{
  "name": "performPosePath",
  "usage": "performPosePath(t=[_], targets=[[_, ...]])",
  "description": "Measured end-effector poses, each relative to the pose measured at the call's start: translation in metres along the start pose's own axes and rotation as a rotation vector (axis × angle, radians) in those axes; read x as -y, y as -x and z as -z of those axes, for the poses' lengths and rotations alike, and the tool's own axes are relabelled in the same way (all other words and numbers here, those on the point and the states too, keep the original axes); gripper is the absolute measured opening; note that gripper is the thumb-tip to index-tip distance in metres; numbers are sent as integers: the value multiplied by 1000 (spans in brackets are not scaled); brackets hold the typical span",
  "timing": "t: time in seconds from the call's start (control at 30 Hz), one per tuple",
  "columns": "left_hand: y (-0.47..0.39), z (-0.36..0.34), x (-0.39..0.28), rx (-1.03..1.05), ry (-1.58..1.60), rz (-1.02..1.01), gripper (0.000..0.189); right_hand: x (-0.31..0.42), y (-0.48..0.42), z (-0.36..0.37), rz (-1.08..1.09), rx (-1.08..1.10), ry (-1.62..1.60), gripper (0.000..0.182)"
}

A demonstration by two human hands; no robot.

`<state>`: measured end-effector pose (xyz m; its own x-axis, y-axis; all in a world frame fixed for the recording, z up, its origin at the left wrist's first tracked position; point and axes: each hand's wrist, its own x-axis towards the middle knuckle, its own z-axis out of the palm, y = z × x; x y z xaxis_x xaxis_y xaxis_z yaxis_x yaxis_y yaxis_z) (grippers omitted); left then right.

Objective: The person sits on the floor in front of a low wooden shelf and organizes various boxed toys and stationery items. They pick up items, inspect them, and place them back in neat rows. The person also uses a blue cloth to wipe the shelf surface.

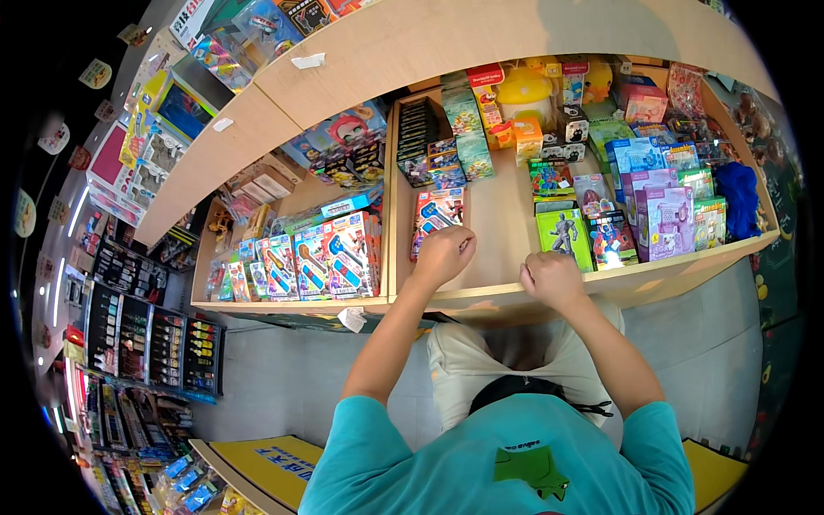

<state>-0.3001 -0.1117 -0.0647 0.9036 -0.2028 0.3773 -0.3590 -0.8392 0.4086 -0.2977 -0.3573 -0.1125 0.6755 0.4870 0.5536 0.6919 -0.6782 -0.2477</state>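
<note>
My left hand (445, 256) is curled with nothing visible in it, over the front of a wooden display bin (492, 222). It overlaps the lower edge of a boxed toy (439, 212) with a blue and red handheld device pictured on it. My right hand (552, 277) is also curled, at the bin's front rim, and I see nothing held in it. Right behind it stands a green box with a grey robot figure (564, 235). Beside that is a dark packaged robot toy (611, 238). The fingertips of both hands are partly hidden.
A wooden divider (389, 212) separates a left compartment with white boxed toys (347, 254). On the right stand purple toy boxes (666, 222) and a blue bundle (738, 199). At the back sits a yellow mushroom-shaped toy (524, 90). An upper wooden shelf (412, 58) overhangs the bin.
</note>
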Motion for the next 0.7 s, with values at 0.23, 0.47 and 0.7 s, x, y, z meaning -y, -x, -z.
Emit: performPosePath(t=[0.23,0.47,0.7], targets=[[-47,14,58,-306,180,308,19,4,-3,4,-3,28,8,20],[-107,16,119,-751,266,416,23,6,-8,7,18,55,-29,19],[-94,-16,136,-709,-71,297,18,5,-6,8,31,91,-74,10]])
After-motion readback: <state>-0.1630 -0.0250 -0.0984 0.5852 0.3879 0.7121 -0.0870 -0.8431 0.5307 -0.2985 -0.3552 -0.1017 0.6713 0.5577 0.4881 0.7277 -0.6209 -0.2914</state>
